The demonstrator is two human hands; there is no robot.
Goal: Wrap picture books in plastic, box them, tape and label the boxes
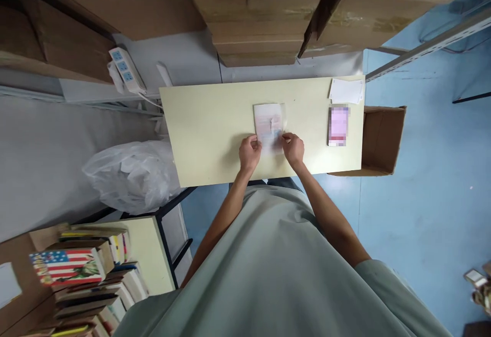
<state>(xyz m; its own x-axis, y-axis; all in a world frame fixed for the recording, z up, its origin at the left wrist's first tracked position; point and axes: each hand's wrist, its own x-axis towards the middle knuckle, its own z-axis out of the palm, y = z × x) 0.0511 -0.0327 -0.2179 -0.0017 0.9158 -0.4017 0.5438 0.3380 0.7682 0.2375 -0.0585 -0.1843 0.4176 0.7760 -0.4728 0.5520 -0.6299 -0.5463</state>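
A thin pale booklet (268, 122), its print too blurred to read, lies on the cream table (207, 137) in what looks like a clear plastic sleeve (284, 112). At the booklet's lower left edge is my left hand (250, 153), fingers bent and pinched together. My right hand (293, 150) pinches the sleeve's edge on the opposite side. A small whitish patch sits on the booklet's face. What exactly lies between my fingertips is too small to see clearly.
White cards (346, 91) and a pixelated pink item (338, 126) lie at the table's right. An open cardboard box (383, 140) stands beyond that edge. Left are a bulging plastic bag (134, 176), a power strip (126, 70) and stacked books (111, 296). Cartons (261, 25) line the back.
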